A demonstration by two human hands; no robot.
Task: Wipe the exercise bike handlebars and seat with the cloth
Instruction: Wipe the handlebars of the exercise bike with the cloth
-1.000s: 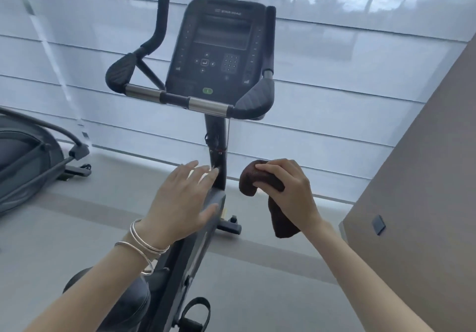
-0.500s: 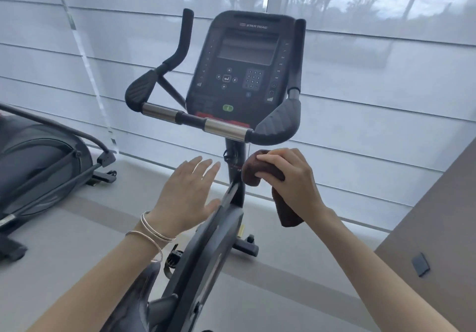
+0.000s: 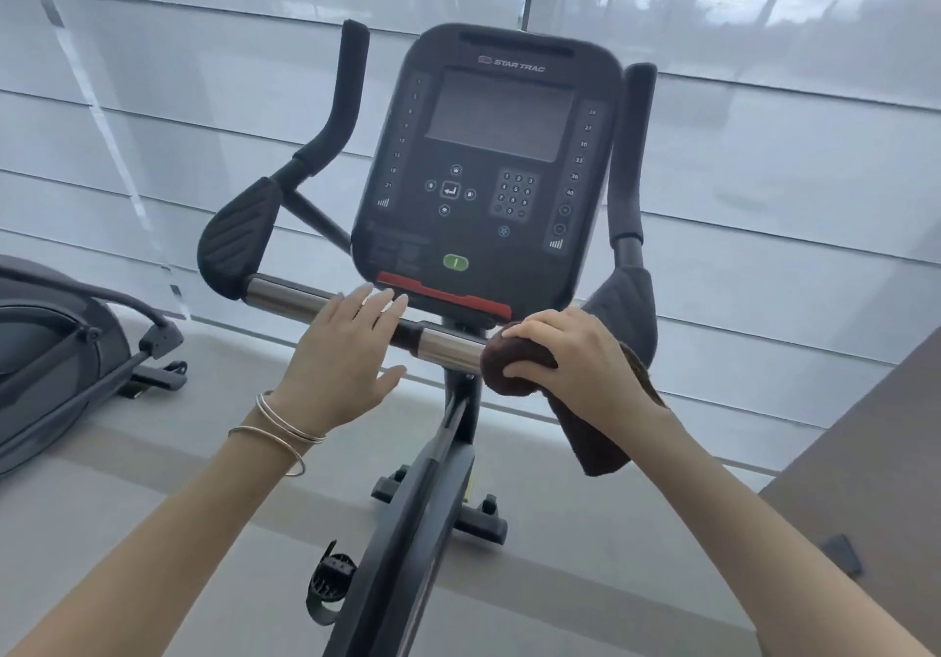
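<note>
At your far left a second machine (image 3: 56,345) stands on the floor; it is no part of this job. On the bike, the left pad (image 3: 234,244) and the tall left grip (image 3: 346,96) above it have no cloth anywhere near them, and I judge both are yet to be wiped.

Your left hand (image 3: 341,356) lies flat over the crossbar (image 3: 290,297), fingers straight and released, holding nothing. I cannot tell whether the palm actually bears on the metal. Two bangles (image 3: 280,427) sit on that wrist. The console (image 3: 504,162) rises just behind your fingertips, its screen dark.

Right of the centre post, your right hand (image 3: 575,361) is clenched around the cloth (image 3: 514,363). The cloth is a dark brown bundle pressed onto the right stretch of the crossbar, with a loose tail hanging below your wrist. Just beyond it sit the right pad (image 3: 626,310) and the right grip (image 3: 631,147); the cloth touches neither.

You look to be near the start of the wiping, with the cloth in contact with only one short section of bar. What seems left is the bar under and beyond your left hand, both pads, both upright grips, and then the seat, which is out of view. Your left hand will need to lift clear before the cloth can travel that way.
</note>
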